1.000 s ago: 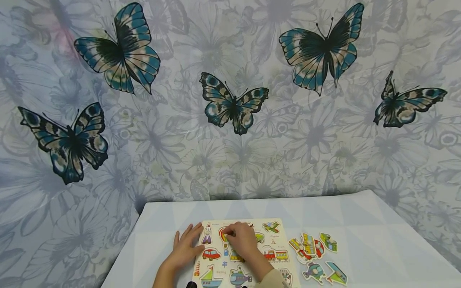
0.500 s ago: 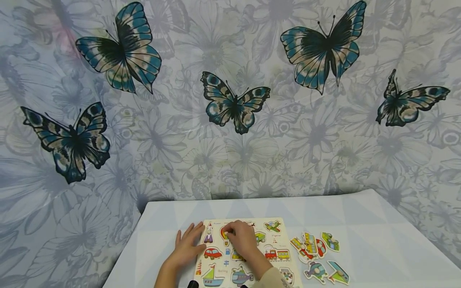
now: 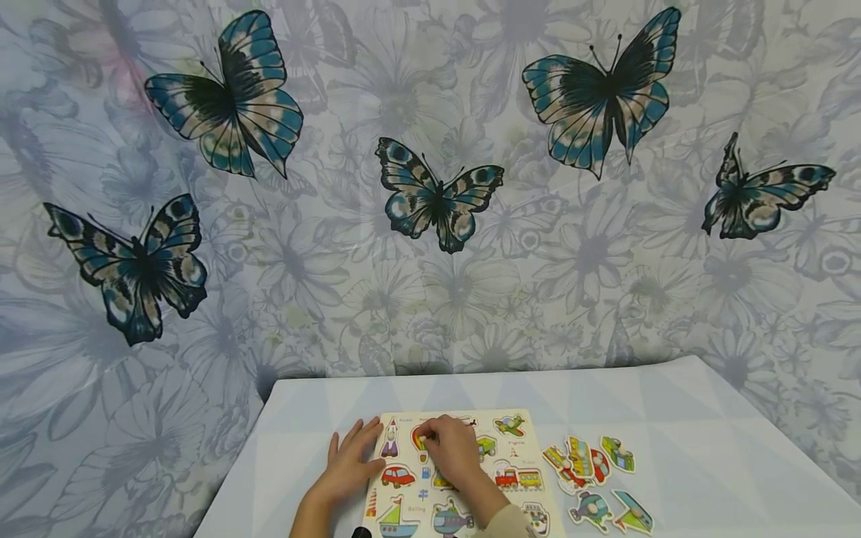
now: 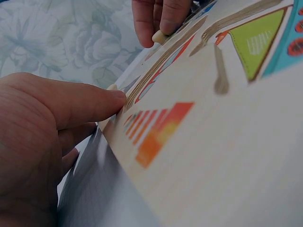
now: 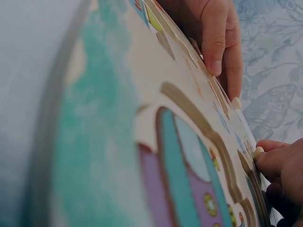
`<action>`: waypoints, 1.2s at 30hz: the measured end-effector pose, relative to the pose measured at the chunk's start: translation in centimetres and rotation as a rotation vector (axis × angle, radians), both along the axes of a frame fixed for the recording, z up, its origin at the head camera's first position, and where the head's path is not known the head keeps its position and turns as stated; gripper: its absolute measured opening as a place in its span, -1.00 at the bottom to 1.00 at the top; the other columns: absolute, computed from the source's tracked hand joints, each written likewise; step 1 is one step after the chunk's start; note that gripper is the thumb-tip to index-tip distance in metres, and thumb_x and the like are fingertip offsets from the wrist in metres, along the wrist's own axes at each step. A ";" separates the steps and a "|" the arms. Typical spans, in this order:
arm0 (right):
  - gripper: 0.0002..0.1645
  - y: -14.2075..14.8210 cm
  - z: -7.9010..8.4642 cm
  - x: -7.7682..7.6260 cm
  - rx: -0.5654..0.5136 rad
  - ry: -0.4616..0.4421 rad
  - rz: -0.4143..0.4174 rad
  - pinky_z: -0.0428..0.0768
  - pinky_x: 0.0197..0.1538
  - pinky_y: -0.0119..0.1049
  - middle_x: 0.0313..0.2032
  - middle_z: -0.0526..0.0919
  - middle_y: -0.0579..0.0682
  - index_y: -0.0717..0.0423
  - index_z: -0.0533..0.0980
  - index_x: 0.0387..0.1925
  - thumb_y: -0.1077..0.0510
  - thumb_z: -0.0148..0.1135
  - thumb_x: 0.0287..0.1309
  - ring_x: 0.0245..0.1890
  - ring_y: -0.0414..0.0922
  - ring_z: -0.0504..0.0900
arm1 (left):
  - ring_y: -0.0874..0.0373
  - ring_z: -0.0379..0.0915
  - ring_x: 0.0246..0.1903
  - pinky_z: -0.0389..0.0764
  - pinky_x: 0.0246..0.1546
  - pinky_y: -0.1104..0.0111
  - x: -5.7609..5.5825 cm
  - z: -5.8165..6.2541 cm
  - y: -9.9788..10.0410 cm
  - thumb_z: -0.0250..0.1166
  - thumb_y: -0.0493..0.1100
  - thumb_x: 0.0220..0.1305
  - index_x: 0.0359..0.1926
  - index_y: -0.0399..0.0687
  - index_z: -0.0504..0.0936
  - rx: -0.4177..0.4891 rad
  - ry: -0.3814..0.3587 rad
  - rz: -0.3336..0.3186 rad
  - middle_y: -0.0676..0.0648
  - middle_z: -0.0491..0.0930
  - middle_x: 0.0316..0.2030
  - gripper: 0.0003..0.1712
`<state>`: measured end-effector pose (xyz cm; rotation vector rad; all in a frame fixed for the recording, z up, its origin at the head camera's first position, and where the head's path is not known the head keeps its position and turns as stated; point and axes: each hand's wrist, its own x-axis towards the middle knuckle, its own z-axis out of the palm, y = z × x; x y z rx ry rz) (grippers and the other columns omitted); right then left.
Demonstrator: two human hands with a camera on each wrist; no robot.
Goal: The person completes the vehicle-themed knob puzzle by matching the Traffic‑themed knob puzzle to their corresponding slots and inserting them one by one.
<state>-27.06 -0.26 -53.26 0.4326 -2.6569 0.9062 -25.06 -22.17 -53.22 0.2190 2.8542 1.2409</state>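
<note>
Wall (image 3: 323, 314): flowered, with butterflies; backdrop at 12 o'clock.
Table (image 3: 303, 418): white, pale-patterned; near edge cut off at 6 o'clock.
Board (image 4: 227, 142): flat on table, at 6 o'clock in head view; lower edge cropped, middle hidden under right arm. By appearance, partly filled; exact count of seated pieces not readable.
Right hand (image 3: 454, 448): over board, thumb and finger clamped together on pale knob (image 4: 158, 37), at about 11 o'clock of board.
Left hand (image 3: 346, 467): at board's 9 to 10 o'clock edge, fingers spread apart, nothing gripped; probably steadying.
Heap of loose pieces (image 3: 580, 457): beside board, toward 3 o'clock; overlapping, so number and some shapes unclear. Judged left to place, along with green truck (image 3: 617, 453), toy helicopter (image 3: 592, 508) and toy sailboat (image 3: 632, 512) nearby.
Sailboat recess (image 3: 398, 517): board's 7 o'clock; grooved outline, apparently vacant.
Helicopter recess (image 3: 449, 517): board's 6 o'clock; likewise apparently vacant.
Balloon (image 3: 415, 437): board's 11 o'clock, partly behind right fingers; seemingly in or near own slot, full seating not confirmable.
Rocket (image 3: 390, 439): board's 10 o'clock; judged done.
Dark object (image 3: 361, 533): cropped at 7 o'clock; unidentified.
Second knob (image 5: 236, 102): near left fingers; probably rocket's, contact uncertain.
</note>
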 end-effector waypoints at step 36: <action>-0.79 12.3 5.7 3.5 -0.295 -0.132 -0.072 0.50 -0.34 -0.41 -0.21 0.67 -0.21 -0.18 0.69 -0.19 0.22 0.32 0.24 -0.32 -0.33 0.49 | -0.31 -0.18 0.55 -0.60 0.40 -0.34 0.2 0.3 0.2 0.39 -0.22 0.11 0.38 -0.15 0.43 -0.002 -0.035 0.017 -0.16 0.23 0.51 -0.24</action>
